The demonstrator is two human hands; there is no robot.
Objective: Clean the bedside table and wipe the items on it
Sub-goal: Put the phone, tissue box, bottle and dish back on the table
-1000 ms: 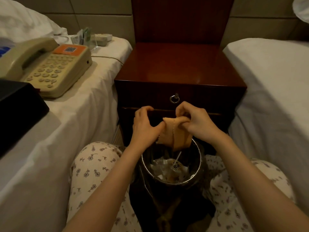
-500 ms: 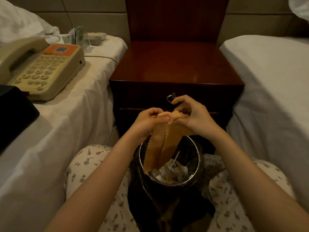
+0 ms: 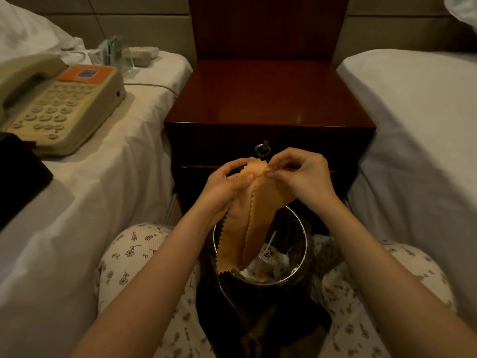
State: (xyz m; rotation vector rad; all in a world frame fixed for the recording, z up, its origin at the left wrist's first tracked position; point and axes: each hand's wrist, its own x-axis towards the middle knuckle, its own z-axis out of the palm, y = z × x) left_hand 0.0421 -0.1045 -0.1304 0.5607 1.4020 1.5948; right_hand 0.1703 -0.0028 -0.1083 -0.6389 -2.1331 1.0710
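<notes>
An orange cloth [image 3: 251,215] with zigzag edges hangs folded lengthwise over a round waste bin [image 3: 304,250]. My left hand [image 3: 222,184] grips its upper left part, thumb on the front. My right hand [image 3: 302,177] pinches the top edge between thumb and fingers. The dark red bedside table [image 3: 268,99] stands straight ahead with a bare top and a ring pull [image 3: 262,149] on its drawer. A beige telephone [image 3: 59,104] lies on the left bed.
The bin sits between my knees and holds crumpled wrappers [image 3: 268,264]. White beds flank the table on the left [image 3: 103,189] and right [image 3: 418,125]. A black object [image 3: 18,174] lies near the phone; a clear stand [image 3: 113,52] and a small tray [image 3: 142,54] sit further back.
The bunched cloth has been unfolded and now hangs long over the bin. Both hands rose a little toward the drawer. The view shifted slightly.
</notes>
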